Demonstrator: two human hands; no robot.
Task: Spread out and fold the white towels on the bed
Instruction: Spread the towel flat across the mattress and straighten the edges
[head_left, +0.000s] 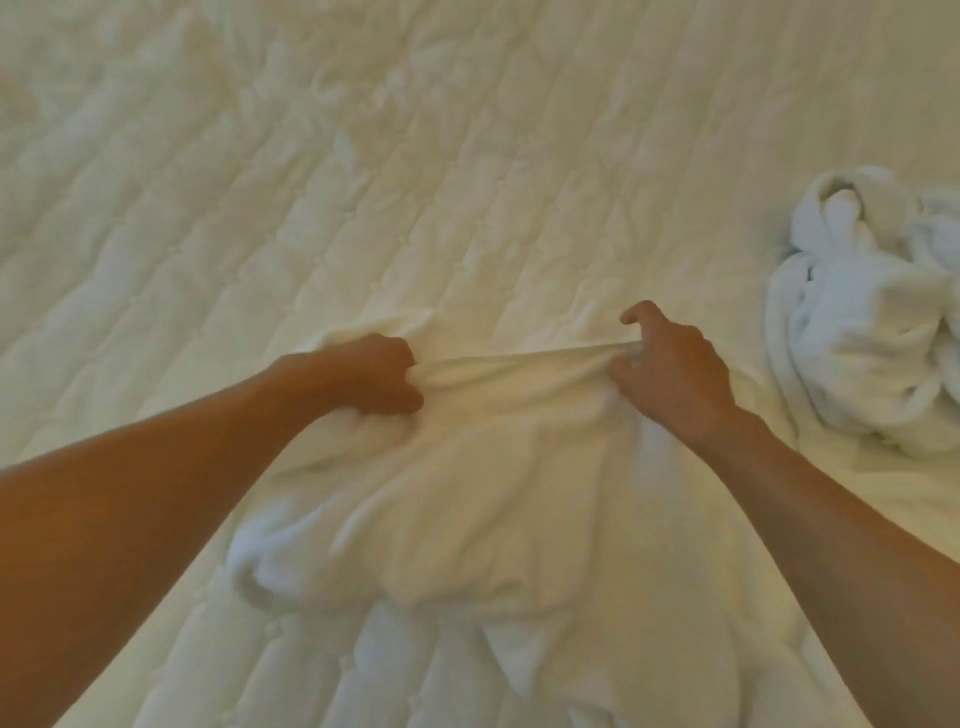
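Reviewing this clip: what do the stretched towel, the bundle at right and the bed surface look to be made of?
The stretched towel looks like soft matte white fabric, probably cotton terry: it sags and wrinkles, though blur hides any pile. The crumpled bundle looks alike, in thick folds. The bed cover seems padded quilted textile, matte cream: stitched lines, puffed panels.

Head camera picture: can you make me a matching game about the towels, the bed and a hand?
1. white terry towel in the middle
2. crumpled white towel heap
3. left hand
4. quilted cream bed cover

A. bunched at the right, untouched
B. fist gripping a towel edge, opposite the right hand
C. underneath everything
D. top edge stretched taut between both hands

Pairs: 1-D, 2-A, 3-B, 4-C
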